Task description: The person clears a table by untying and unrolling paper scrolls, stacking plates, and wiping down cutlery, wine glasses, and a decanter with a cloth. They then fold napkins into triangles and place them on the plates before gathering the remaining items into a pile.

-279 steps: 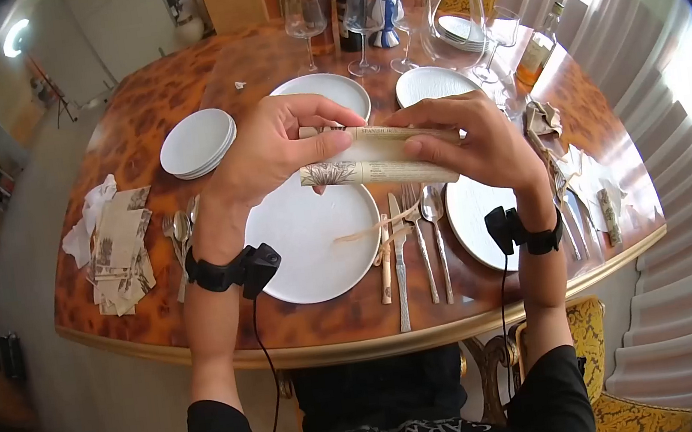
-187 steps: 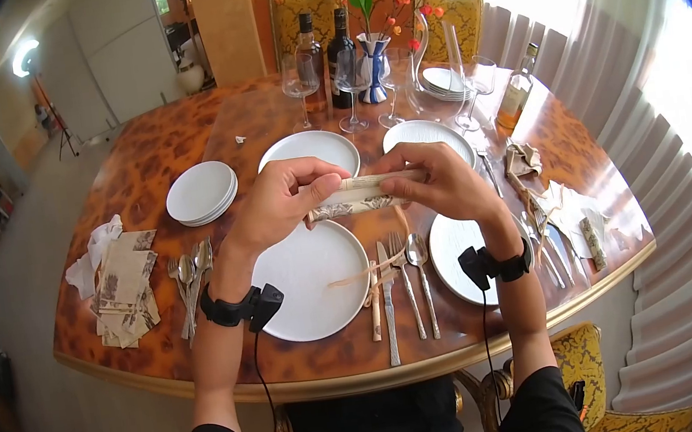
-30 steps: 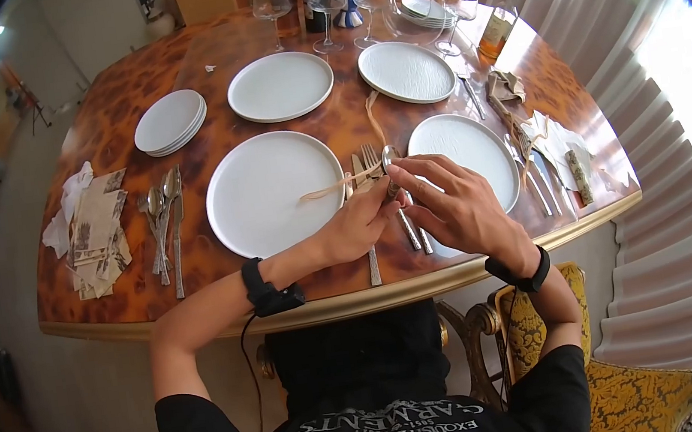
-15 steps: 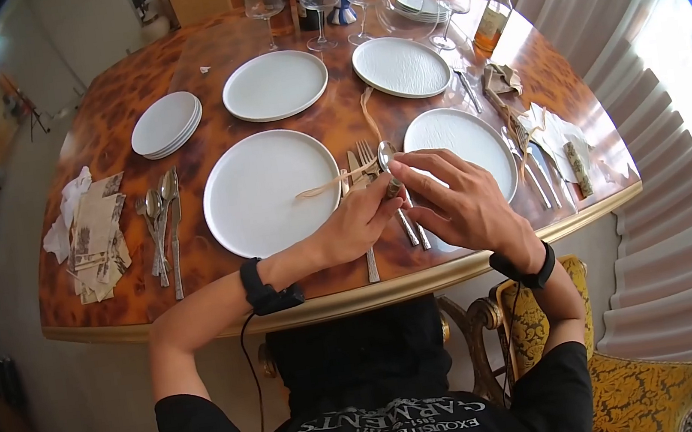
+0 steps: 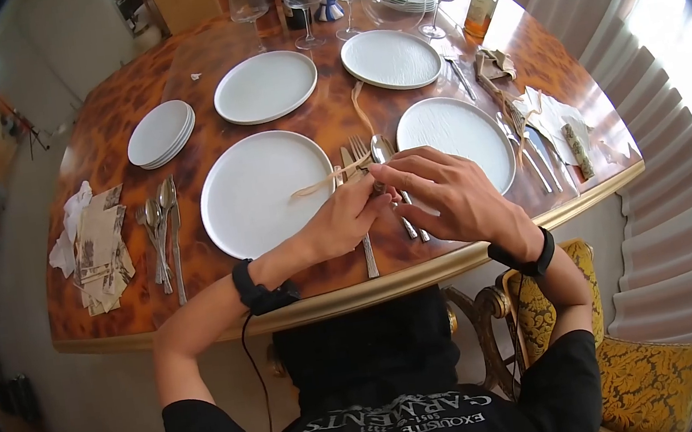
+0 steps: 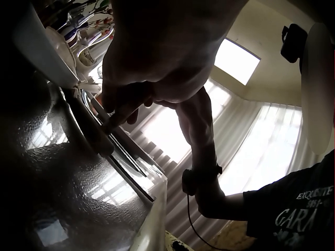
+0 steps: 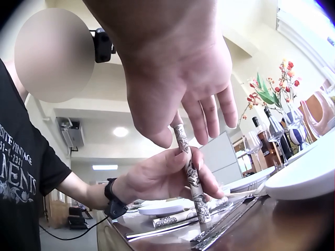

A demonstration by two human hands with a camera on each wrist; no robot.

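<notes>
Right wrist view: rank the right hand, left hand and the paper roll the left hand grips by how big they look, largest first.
1. Right hand
2. Left hand
3. Paper roll, long but thin

Which hand is truly larger is unsure: the right one is nearer the lens.

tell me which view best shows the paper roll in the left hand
The right wrist view: the paper roll shows most of its length, dark print clear, gripped by the left hand. In the head view, that hand and the right hand mostly cover it; the left wrist view is too dark to place it.
</notes>
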